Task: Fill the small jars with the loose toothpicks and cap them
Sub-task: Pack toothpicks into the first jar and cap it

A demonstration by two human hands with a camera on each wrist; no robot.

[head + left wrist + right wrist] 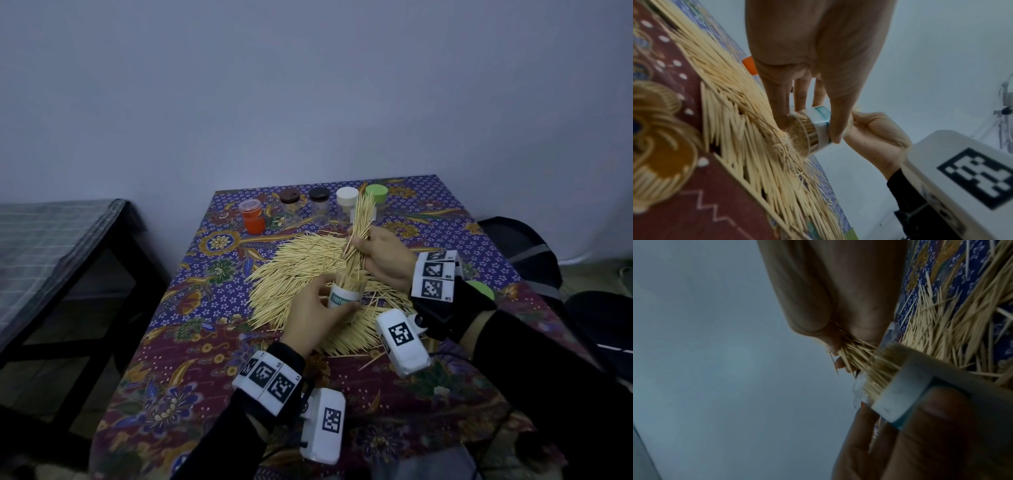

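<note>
Plain grey wall behind; small table (479,394) under a purple-and-maroon floral cloth, dark bench off to its left.

Head view only: row of jars along the far edge – orange jar (252,216) with a clear lid, brown-capped jar (290,202), black-capped jar (320,201), white-capped jar (346,202), green-capped jar (376,198) partly hidden behind the raised bundle. Green lid (481,290) near the right wrist, mostly covered by it.

Loose toothpick pile (308,263) spread wide mid-table. Left hand (313,317) curled round the open jar (344,296), white and teal label, tilted over the pile. Right hand (385,260) pinching a toothpick bundle (359,236), lower ends in the jar mouth.

Left wrist view only: jar base (800,131) packed with toothpick tips, thumb and fingers (838,120) wrapped across the label.

Right wrist view only: fingertips (835,344) pressed together around the bundle just above the rim.
</note>
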